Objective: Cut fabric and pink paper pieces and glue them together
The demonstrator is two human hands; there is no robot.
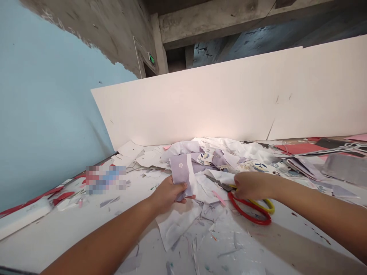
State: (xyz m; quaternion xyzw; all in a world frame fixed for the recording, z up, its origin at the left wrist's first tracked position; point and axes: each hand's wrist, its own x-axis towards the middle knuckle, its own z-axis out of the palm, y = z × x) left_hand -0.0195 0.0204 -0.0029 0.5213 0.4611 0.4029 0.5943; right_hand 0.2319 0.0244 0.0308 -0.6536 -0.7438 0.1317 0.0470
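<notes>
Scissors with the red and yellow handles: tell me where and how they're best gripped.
Probably by the red loop and yellow loop, coming from the right: both loops point right and toward the wearer, while the blades point left, toward the cloth pile. The right hand covers the handles' front part.

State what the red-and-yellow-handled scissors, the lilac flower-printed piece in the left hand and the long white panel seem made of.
Scissors: bright, smooth, slightly glossy handles, likely plastic; thin grey blades, probably metal.
Lilac piece in the left hand: matte, flat, straight-edged; paper or fabric, unclear which.
White panel: smooth, low-sheen, perhaps painted board, judging by its flat, even face.
</notes>
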